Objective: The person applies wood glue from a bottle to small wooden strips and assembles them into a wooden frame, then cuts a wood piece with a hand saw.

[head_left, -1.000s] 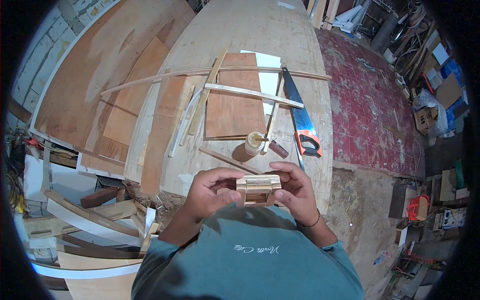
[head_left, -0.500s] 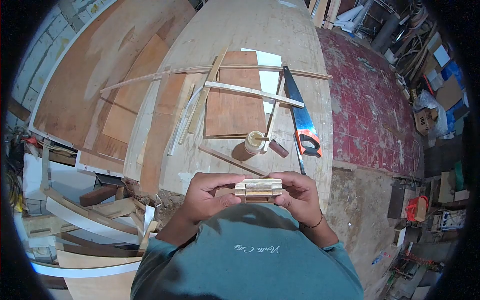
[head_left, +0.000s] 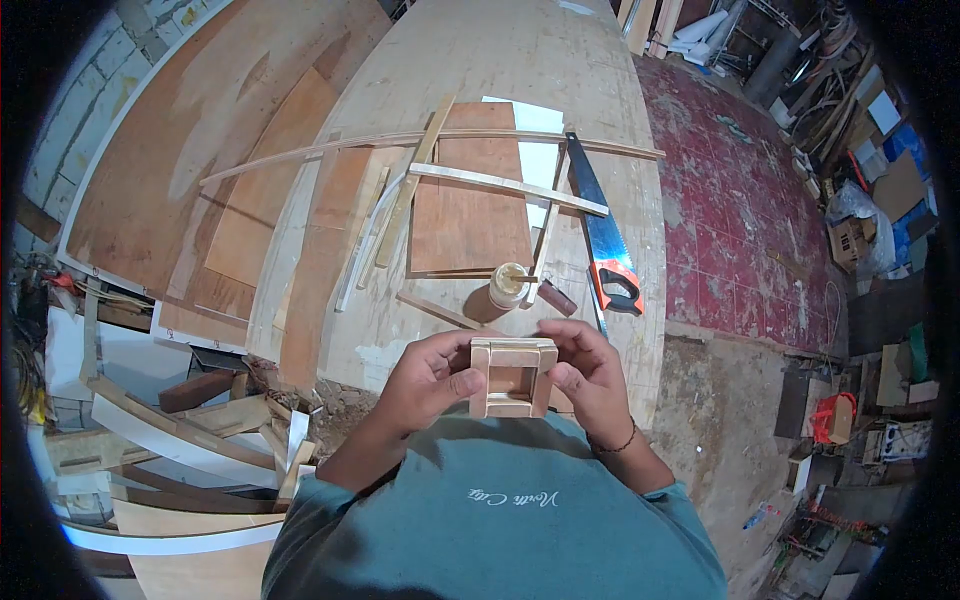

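So both hands were pinching a small wooden frame between thumbs and fingers, the left hand (head_left: 430, 385) on its left side and the right hand (head_left: 592, 383) on its right. The frame (head_left: 514, 356) was up off the desk (head_left: 605, 70), just in front of the green shirt (head_left: 500, 500), with its square opening facing up at the camera.

Taking clock directions from the frame, an open jar (head_left: 507, 290) sat at 12 with a stick across its mouth, and a small dark block (head_left: 557, 298) lay at 1, near it. Further out at 1 was a handsaw (head_left: 597, 225), orange and black handle toward the person. Between 11 and 12, a brown plywood panel (head_left: 465, 225) partly covered a white sheet (head_left: 541, 155), and a pale batten (head_left: 507, 188) ran across both.

Room was pretty packed, tbh. Big stained plywood sheets (head_left: 170, 150) filled 10 o'clock, with a block wall (head_left: 90, 110) behind. Curved offcuts (head_left: 180, 440) were heaped between 8 and 9. Worn red flooring (head_left: 725, 200) spread out between 1 and 2, a cardboard box (head_left: 850, 242) was at 2, and a red basket (head_left: 832, 418) at 3.
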Demonstrator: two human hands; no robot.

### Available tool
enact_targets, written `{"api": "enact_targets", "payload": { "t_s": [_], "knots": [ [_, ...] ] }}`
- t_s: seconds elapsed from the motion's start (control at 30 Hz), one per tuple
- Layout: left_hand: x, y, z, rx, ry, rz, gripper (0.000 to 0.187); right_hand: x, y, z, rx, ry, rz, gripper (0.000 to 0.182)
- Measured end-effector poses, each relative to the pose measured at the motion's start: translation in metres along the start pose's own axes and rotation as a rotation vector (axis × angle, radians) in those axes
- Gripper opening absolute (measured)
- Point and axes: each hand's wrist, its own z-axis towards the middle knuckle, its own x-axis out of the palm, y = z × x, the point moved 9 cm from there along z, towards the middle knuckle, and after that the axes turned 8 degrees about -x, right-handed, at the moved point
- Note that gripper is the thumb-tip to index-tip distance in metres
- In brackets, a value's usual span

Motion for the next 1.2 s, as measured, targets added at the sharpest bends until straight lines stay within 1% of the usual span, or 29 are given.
{"api": "enact_targets", "payload": {
  "t_s": [0.07, 0.1, 0.17, 0.2, 0.27, 0.4, 0.47, 0.6, 0.9, 1.0, 1.07, 1.2],
  "knots": [
    [-0.003, 0.002, 0.0, 0.008, -0.01, 0.0, 0.048, -0.003, 0.026, 0.004, -0.244, -0.092, -0.267, 0.045],
    [-0.003, 0.002, 0.001, 0.008, -0.01, -0.001, 0.048, -0.006, 0.027, 0.006, -0.243, -0.092, -0.267, 0.045],
    [-0.002, 0.002, 0.0, 0.017, -0.014, 0.003, 0.047, 0.006, 0.053, 0.003, -0.543, 0.014, -0.784, 0.042],
    [-0.001, 0.002, 0.0, 0.016, -0.012, 0.002, 0.047, 0.008, 0.055, 0.003, -0.541, 0.011, -0.785, 0.042],
    [0.001, 0.004, 0.0, -0.018, -0.013, 0.003, 0.046, 0.017, 0.062, 0.003, -0.566, 0.023, -0.899, 0.033],
    [0.002, 0.007, 0.002, -0.012, 0.007, -0.005, 0.048, 0.02, 0.061, 0.003, -0.541, 0.03, -0.915, 0.029],
    [0.007, 0.006, 0.001, -0.054, 0.042, -0.027, 0.049, 0.023, 0.061, 0.003, -0.558, 0.049, -0.923, 0.027],
    [0.009, 0.006, -0.001, -0.074, 0.047, -0.023, 0.05, 0.024, 0.06, 0.003, -0.539, 0.061, -0.916, 0.026],
    [0.005, 0.015, -0.002, -0.041, 0.064, -0.031, 0.046, 0.024, 0.058, 0.001, -0.534, 0.05, -0.92, 0.023],
    [0.005, 0.015, -0.004, -0.084, 0.06, -0.026, 0.044, 0.026, 0.059, 0.0, -0.533, 0.059, -0.924, 0.023],
    [0.005, 0.015, -0.004, -0.11, 0.047, 0.014, 0.041, 0.027, 0.06, -0.002, -0.574, 0.064, -0.941, 0.024],
    [0.005, 0.017, -0.005, -0.115, 0.059, 0.027, 0.04, 0.029, 0.06, -0.003, -0.583, 0.071, -0.96, 0.025]
  ]
}}
